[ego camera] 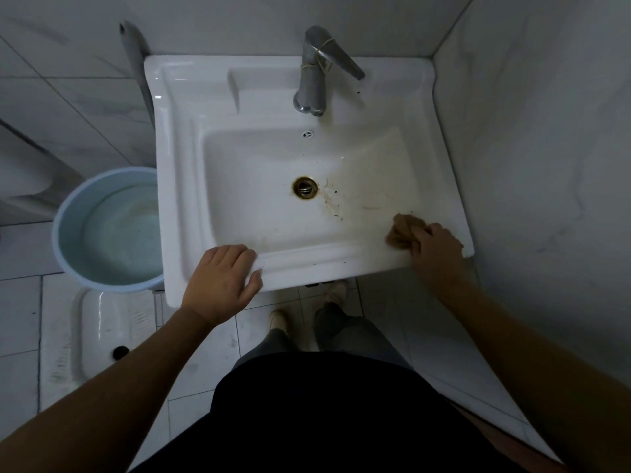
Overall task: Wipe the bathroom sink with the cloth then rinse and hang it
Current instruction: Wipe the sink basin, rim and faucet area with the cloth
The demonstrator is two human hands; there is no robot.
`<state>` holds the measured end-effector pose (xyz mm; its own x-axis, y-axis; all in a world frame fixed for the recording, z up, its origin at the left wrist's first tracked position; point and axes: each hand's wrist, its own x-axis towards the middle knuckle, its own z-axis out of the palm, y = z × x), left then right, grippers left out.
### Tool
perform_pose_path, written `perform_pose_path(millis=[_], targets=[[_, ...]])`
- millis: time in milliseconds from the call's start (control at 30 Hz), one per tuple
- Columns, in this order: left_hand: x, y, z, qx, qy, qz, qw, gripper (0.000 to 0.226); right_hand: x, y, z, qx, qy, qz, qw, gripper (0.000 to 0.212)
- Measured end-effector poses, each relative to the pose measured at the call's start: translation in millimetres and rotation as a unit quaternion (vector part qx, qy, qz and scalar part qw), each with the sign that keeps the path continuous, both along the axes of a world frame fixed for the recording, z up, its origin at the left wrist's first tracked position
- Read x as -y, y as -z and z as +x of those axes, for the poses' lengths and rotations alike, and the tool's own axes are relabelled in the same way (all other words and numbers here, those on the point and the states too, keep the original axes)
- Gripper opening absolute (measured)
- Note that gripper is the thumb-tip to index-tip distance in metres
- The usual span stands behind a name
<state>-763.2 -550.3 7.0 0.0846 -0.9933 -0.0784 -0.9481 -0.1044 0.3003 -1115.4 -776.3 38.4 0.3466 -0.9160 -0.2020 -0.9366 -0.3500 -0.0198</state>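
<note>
A white rectangular sink point(177, 186) fills the middle of the head view, with a rusty drain point(304, 187) and a brownish stain across the right half of its basin. My right hand point(435, 245) grips a bunched brown cloth point(401, 230) at the basin's front right corner, pressed against the porcelain. My left hand point(223, 279) rests on the sink's front rim, fingers flat on top and thumb over the edge. A metal faucet point(314, 80) stands at the back, its lever tied with a band.
A light blue basin of water point(109, 230) sits on the floor left of the sink. A white squat toilet pan point(99, 332) lies below it. A grey handle point(136, 66) leans at the back left. Tiled walls close in at the right and back.
</note>
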Motion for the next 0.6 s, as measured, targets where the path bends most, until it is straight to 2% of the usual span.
perform_pose_path(millis=[100,233,367,500,600], targets=[[0.5,0.9,0.6,0.0,0.002,-0.007,1.0,0.042,-23.0,-0.3,32.2,0.048,0.001,0.016,0.999,0.033],[0.8,1.6,0.2,0.002,0.002,-0.002,1.0,0.044,-43.8,-4.9,71.4,0.143,-0.063,0.061,0.986,0.032],[0.8,0.6,-0.3,0.001,0.001,-0.006,1.0,0.044,-36.9,-21.0,58.5,0.188,-0.055,0.011,0.98,0.03],[0.3,-1.7,-1.8,0.003,0.002,-0.011,1.0,0.045,-14.3,-28.8,-0.7,0.13,0.027,-0.047,0.99,0.035],[0.3,-2.0,-1.7,0.001,0.002,-0.005,1.0,0.045,-13.6,-20.2,-32.4,0.072,0.08,-0.023,0.994,0.036]])
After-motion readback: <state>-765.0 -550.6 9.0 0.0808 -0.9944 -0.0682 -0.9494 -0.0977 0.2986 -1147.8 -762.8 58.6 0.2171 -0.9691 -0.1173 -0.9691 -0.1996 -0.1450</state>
